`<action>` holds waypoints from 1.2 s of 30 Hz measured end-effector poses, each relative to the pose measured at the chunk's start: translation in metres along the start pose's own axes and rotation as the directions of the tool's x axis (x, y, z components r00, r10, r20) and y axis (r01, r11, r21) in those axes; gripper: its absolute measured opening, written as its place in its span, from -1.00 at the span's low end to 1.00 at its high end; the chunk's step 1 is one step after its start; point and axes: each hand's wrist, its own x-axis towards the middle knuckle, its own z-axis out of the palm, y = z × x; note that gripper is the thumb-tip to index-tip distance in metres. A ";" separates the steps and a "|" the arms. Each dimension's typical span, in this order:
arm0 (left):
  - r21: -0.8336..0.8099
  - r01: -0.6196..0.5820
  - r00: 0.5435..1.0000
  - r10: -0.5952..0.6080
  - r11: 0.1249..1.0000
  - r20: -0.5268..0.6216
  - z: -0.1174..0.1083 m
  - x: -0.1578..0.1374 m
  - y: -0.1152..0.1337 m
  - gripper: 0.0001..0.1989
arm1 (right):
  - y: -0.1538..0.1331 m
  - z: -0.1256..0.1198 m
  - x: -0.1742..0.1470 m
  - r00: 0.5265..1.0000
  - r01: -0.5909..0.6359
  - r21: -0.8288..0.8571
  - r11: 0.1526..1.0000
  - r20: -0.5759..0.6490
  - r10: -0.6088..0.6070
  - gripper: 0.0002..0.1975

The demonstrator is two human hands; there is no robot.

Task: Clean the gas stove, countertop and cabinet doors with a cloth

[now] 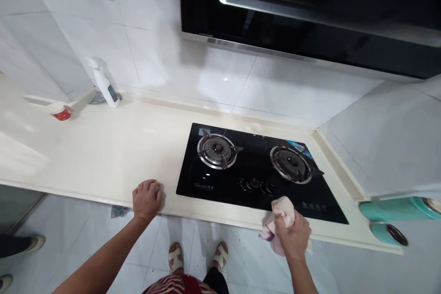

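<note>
Here, pink cloth bunched in right hand, fingers closed round it, at front edge of hob, just beside knobs. Judgement: flatten cloth for wider contact, press evenly, work around knobs and burner rings, not over them. Left hand rests on worktop, fingers curled under, holding nothing seen; good brace. Hob: black glass, glossy, flat. Two burners, round, metal, ridged. Worktop pale, smooth. Spray bottle, white plastic, and red cup well apart at back left. Teal cylinders far right.
</note>
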 end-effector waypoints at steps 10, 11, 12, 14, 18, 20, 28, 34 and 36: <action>0.042 -0.033 0.999 0.034 0.999 -0.009 0.005 0.000 -0.007 -0.74 | -0.175 0.090 -0.115 0.876 0.455 -0.050 0.889 0.202 -0.437 -0.50; 0.039 -0.034 0.999 0.035 0.999 -0.009 0.005 0.001 -0.008 -0.73 | -0.196 0.097 -0.127 0.848 0.488 0.011 0.872 0.229 -0.478 -0.48; 0.032 -0.034 0.999 0.034 0.999 -0.007 0.005 0.001 -0.009 -0.72 | -0.215 0.103 -0.136 0.824 0.504 0.078 0.860 0.256 -0.506 -0.45; 0.006 -0.023 1.000 0.023 1.000 -0.001 0.005 0.000 -0.011 -0.69 | -0.248 0.111 -0.146 0.771 0.495 0.257 0.830 0.310 -0.556 -0.42; -0.145 0.026 1.000 -0.023 0.989 0.019 0.009 0.001 -0.022 -0.64 | -0.290 0.115 -0.134 0.765 0.197 0.643 0.740 0.371 -0.526 -0.30; -0.262 0.068 0.998 -0.066 0.963 0.018 0.014 0.003 -0.030 -0.59 | -0.301 0.112 -0.120 0.787 0.102 0.704 0.703 0.375 -0.490 -0.28; -0.459 0.098 0.955 -0.213 0.883 -0.205 0.027 -0.002 -0.036 -0.47 | -0.277 0.110 -0.125 0.557 0.466 0.485 0.740 0.489 -0.672 -0.18; -0.345 0.043 0.955 -0.140 0.938 -0.260 0.019 -0.036 0.027 -0.47 | -0.265 0.133 -0.129 0.581 0.112 0.767 0.632 0.465 -0.668 -0.34; -0.251 0.136 0.969 -0.182 0.958 -0.168 0.017 -0.031 0.051 -0.47 | -0.243 0.134 -0.113 0.723 0.120 0.726 0.677 0.404 -0.561 -0.47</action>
